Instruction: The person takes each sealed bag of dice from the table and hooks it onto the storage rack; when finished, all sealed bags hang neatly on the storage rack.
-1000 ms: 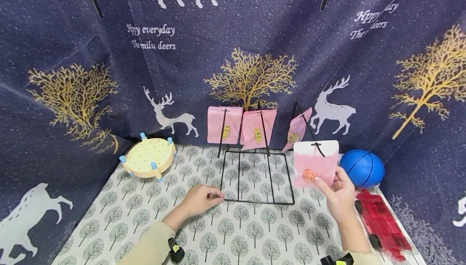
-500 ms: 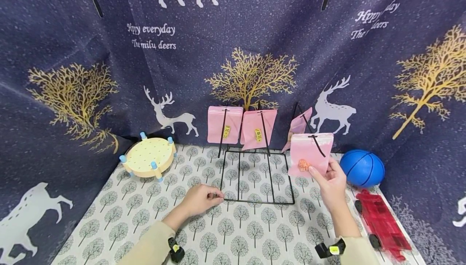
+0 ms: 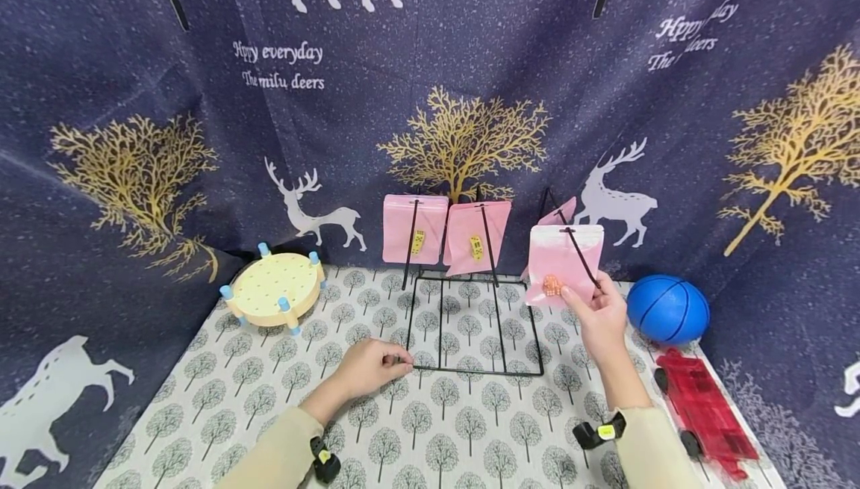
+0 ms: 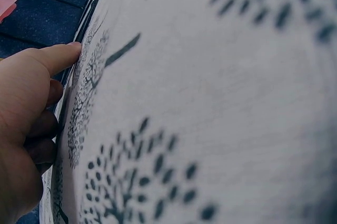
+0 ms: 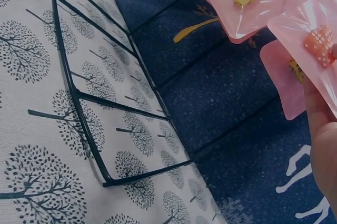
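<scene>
My right hand (image 3: 602, 317) pinches the lower right edge of a pink pouch (image 3: 571, 248) with orange dice (image 3: 552, 285) showing through its front. The pouch's top hole is on the right slanting black prong of a wire display rack (image 3: 470, 373); another pink pouch (image 3: 561, 213) hangs behind it, mostly hidden. In the right wrist view, yellow dice (image 5: 296, 70) show in that rear pouch. My left hand (image 3: 372, 368) holds the rack's front left corner with curled fingers; in the left wrist view its index finger (image 4: 60, 57) stretches along the wire.
Pink pouches with yellow dice hang on the left prong (image 3: 411, 250) and the middle prong (image 3: 489, 246). A blue ball (image 3: 668, 310) and a red toy vehicle (image 3: 705, 414) lie at right. A round cream stand (image 3: 275, 289) with blue tips sits at left. A dark curtain (image 3: 430, 48) stands behind.
My right hand has moved back, up and left, sliding the orange-dice pouch farther along the right prong, where it covers more of the rear pouch. My left hand has stayed at the rack corner.
</scene>
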Demonstrator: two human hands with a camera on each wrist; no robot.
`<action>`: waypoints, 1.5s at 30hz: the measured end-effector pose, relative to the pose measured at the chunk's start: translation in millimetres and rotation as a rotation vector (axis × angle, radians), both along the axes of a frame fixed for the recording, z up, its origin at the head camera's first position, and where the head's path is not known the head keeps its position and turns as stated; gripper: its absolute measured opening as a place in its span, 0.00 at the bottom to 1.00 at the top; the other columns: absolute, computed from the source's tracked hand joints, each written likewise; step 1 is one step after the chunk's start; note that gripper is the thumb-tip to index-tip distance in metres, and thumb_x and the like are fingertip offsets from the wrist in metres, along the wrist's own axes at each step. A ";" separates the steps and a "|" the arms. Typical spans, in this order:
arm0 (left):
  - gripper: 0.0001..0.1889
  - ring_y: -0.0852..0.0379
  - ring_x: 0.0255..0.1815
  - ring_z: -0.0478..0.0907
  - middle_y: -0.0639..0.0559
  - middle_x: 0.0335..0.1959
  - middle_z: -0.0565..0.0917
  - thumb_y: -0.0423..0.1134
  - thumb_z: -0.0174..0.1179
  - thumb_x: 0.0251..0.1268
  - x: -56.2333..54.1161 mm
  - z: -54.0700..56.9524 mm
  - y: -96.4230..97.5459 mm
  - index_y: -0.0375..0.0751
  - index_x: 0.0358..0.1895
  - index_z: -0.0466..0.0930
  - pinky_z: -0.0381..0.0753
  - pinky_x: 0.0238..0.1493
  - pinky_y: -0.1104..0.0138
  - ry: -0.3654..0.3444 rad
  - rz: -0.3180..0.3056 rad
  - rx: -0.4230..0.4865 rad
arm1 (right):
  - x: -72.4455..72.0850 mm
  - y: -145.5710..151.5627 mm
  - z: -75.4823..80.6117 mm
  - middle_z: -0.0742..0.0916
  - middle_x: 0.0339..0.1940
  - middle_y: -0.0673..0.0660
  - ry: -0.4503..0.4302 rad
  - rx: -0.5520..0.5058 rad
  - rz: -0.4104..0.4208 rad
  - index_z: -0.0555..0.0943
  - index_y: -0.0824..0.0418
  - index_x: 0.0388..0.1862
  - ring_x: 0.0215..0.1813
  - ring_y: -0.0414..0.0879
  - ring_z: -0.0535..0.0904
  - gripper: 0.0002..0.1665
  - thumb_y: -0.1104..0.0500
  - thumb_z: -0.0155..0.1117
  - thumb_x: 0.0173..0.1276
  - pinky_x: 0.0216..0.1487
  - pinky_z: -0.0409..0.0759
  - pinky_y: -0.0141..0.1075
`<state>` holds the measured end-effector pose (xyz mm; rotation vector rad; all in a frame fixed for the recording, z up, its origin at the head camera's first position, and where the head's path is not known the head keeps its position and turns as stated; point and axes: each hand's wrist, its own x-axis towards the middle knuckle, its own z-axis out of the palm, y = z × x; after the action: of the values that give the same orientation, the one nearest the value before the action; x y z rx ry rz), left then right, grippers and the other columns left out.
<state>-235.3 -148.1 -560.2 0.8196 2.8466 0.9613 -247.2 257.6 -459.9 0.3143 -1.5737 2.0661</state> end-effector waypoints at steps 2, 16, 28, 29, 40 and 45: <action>0.04 0.70 0.14 0.65 0.70 0.15 0.73 0.52 0.69 0.69 -0.1 0.4 -0.1 0.65 0.43 0.90 0.70 0.20 0.70 0.001 -0.002 0.003 | -3.1 -0.7 0.6 0.89 0.41 0.56 -0.007 0.002 0.000 0.78 0.71 0.55 0.41 0.43 0.87 0.23 0.85 0.62 0.63 0.43 0.85 0.30; 0.04 0.69 0.16 0.67 0.70 0.17 0.73 0.51 0.69 0.69 0.7 2.6 0.3 0.65 0.43 0.90 0.71 0.23 0.69 -0.001 -0.001 -0.001 | -24.2 -2.0 5.4 0.86 0.41 0.54 -0.035 0.031 -0.034 0.80 0.68 0.54 0.41 0.40 0.83 0.22 0.83 0.65 0.64 0.42 0.84 0.28; 0.03 0.69 0.16 0.68 0.70 0.17 0.74 0.51 0.70 0.68 0.5 1.2 0.6 0.65 0.42 0.90 0.71 0.22 0.69 0.007 -0.004 0.005 | -46.1 -3.2 7.8 0.86 0.40 0.55 -0.013 0.039 -0.038 0.78 0.75 0.56 0.40 0.41 0.83 0.21 0.82 0.66 0.64 0.41 0.84 0.29; 0.03 0.69 0.16 0.67 0.70 0.17 0.73 0.51 0.70 0.68 0.5 1.1 0.6 0.65 0.42 0.90 0.71 0.23 0.69 0.008 -0.004 0.006 | -47.4 -3.1 7.6 0.86 0.40 0.55 -0.015 0.046 -0.041 0.78 0.74 0.56 0.39 0.41 0.83 0.21 0.81 0.66 0.64 0.40 0.84 0.29; 0.04 0.69 0.15 0.67 0.70 0.16 0.73 0.51 0.70 0.69 1.3 1.7 0.2 0.64 0.43 0.90 0.71 0.21 0.69 -0.003 0.000 0.008 | -54.4 -3.5 3.9 0.86 0.34 0.52 -0.044 0.095 -0.063 0.75 0.78 0.53 0.32 0.37 0.80 0.18 0.79 0.67 0.66 0.33 0.79 0.26; 0.04 0.68 0.15 0.67 0.69 0.16 0.74 0.52 0.70 0.69 1.7 1.2 0.0 0.64 0.43 0.90 0.71 0.21 0.69 -0.010 0.001 0.014 | -54.7 -4.6 0.1 0.86 0.35 0.52 -0.048 0.060 -0.057 0.77 0.77 0.54 0.34 0.38 0.82 0.18 0.80 0.66 0.66 0.36 0.82 0.26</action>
<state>-233.6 -148.1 -559.0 0.8122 2.8350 0.9833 -301.8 253.0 -459.7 0.2400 -1.6567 2.0000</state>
